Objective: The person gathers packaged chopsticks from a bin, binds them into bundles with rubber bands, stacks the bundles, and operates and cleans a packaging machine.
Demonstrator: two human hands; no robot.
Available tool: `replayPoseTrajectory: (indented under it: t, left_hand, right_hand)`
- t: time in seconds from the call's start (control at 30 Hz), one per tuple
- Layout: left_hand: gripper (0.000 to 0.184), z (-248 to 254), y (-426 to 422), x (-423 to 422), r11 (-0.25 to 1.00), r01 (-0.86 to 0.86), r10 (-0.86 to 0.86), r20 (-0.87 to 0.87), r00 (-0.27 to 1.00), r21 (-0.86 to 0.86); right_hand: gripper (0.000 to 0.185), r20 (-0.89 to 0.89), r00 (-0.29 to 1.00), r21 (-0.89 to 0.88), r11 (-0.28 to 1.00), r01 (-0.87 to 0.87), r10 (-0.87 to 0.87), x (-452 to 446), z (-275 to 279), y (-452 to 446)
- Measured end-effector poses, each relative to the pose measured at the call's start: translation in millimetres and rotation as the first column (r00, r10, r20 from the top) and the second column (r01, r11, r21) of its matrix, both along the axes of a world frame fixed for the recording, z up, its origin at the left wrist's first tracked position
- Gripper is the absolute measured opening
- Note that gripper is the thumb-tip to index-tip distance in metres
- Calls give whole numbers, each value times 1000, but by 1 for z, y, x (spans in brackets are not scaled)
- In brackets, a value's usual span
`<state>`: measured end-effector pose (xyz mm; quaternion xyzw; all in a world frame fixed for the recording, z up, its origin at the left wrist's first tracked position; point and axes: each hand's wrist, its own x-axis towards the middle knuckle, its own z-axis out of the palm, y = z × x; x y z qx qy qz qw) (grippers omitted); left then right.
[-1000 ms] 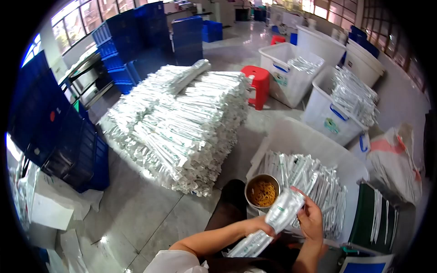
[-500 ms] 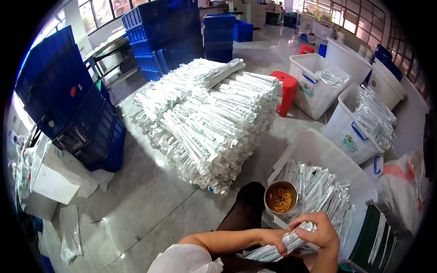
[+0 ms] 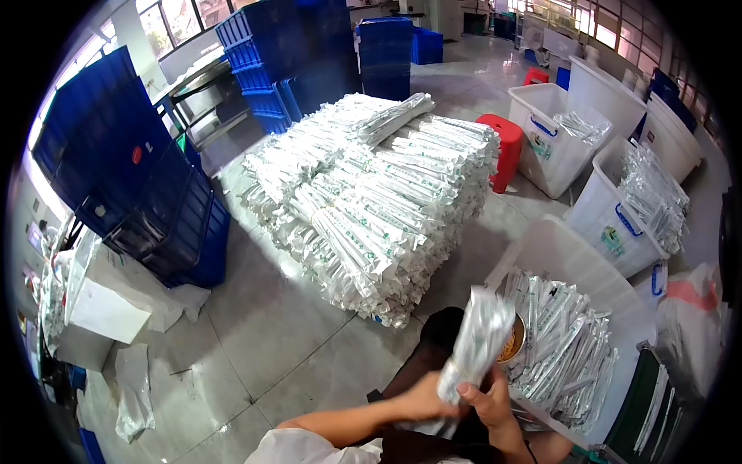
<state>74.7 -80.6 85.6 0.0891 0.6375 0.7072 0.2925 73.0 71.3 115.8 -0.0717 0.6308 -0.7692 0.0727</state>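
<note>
**Packet bundle held upright in both hands, near side of pile**

Landmark: the big pile point(image 3: 371, 201) of silvery packets on the floor. Right of pile, close by: red stool point(image 3: 506, 151); beyond it, two clear boxes point(image 3: 529, 170) point(image 3: 599, 247) with blue handles, packets inside. Behind pile: stacked blue crates point(image 3: 297, 58). Left of pile: second crate stack point(image 3: 166, 201), leaning slightly. Near side of pile, to the right: large tub point(image 3: 545, 240) of loose packets point(image 3: 560, 332). At the tub's near edge, metal bowl point(image 3: 520, 340) with yellowish contents, partly hidden by the bundle.

Bundle point(image 3: 478, 332): nearer than pile, to its right, tilted a little rightward at the top; blurred.

Left hand point(image 3: 423, 397): forearm reaches across from the left, fingers closed around the bundle's lower part, tips hidden. Right hand point(image 3: 491, 398): forearm rises from below, thumb in front, other fingers behind, gripping the same lower part.

Markings: green print on pile packets, too small to read. Greenish labels on both clear boxes; red mark on left crate stack. Wording illegible.
</note>
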Motion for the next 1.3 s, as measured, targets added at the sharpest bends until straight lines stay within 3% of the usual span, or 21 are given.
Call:
replayPoseTrajectory:
  t: [0.03,0.07,0.1,0.13,0.2,0.23,0.37,0.43,0.5,0.6,0.67,0.7,0.73,0.77,0.83,0.9,0.97,1.03,1.1,1.17,1.3]
  left_hand:
    - [61,40,-23,-24,996,-72,71,22,997,53]
    - [67,70,-51,-49,943,-135,78,-194,978,-303]
    - [62,91,-77,-66,849,-345,185,-386,904,-400]
    - [72,129,-100,-90,718,-385,249,-302,920,-579]
    - [70,162,-145,-140,546,-594,413,-427,804,-591]
    - [74,155,-175,-173,234,-741,263,-693,672,-630]
    - [80,154,-222,-274,-276,-597,-66,-605,794,-753]
    - [58,95,-243,-309,-277,-595,-133,-583,801,-755]
    - [57,80,-242,-322,-369,-624,-135,-625,769,-689]
    - [49,56,-302,-343,-229,-639,-176,-614,769,-734]
    - [43,49,-327,-357,-221,-623,-539,-438,719,-750]
    - [47,50,-330,-363,-134,-672,-368,-593,716,-728]
    - [51,51,-334,-367,-41,-744,-180,-727,663,-667]
    - [49,63,-291,-333,-14,-873,-302,-830,469,-488]
    - [47,91,-200,-259,41,-998,-530,-848,11,-39]
    - [41,90,-144,-205,344,-938,-481,-850,-213,40]
    - [41,76,-93,-155,557,-828,-410,-888,-208,-64]
    - [41,47,-63,-122,639,-742,-366,-929,-61,-203]
    - [41,28,-32,-91,672,-644,-403,-910,97,-366]
    - [39,11,2,-61,683,-502,-370,-843,389,-531]
    - [36,-38,45,-32,735,-225,-467,-719,515,-640]
  right_hand:
    - [46,-24,1000,-114,993,10,-13,-6,5,-3]
    - [43,4,1000,-119,993,12,-12,-13,19,3]
    - [39,30,1000,-123,992,12,-9,-19,29,15]
    - [35,66,996,-120,991,61,-53,-21,28,25]
    - [29,133,977,-33,984,173,-167,-21,19,43]
    - [27,158,964,28,977,211,-213,-19,9,52]
    - [25,244,917,216,939,267,-317,-7,-24,80]
    - [25,238,914,348,907,236,-329,2,-39,92]
    - [23,191,891,447,845,294,-411,10,-47,104]
    - [22,5,785,621,617,484,-620,30,-85,143]
    - [27,-240,686,657,405,635,-687,37,-106,173]
    - [32,-217,573,651,320,689,-790,34,-114,186]
    - [41,-342,611,786,139,602,-714,44,-150,224]
    - [53,-302,578,868,32,495,-758,39,-147,233]
    - [74,-162,580,940,53,336,-798,29,-153,259]
    - [82,-130,576,974,4,225,-807,12,-169,268]
    - [90,-72,389,994,-33,106,-918,-13,-174,281]
    - [83,-183,330,983,-172,61,-926,-20,-179,297]
    - [70,242,201,970,242,-24,-949,-19,-176,322]
    - [52,221,243,970,238,44,-945,-6,-190,321]
    - [33,17,250,981,64,181,-968,-7,-182,341]
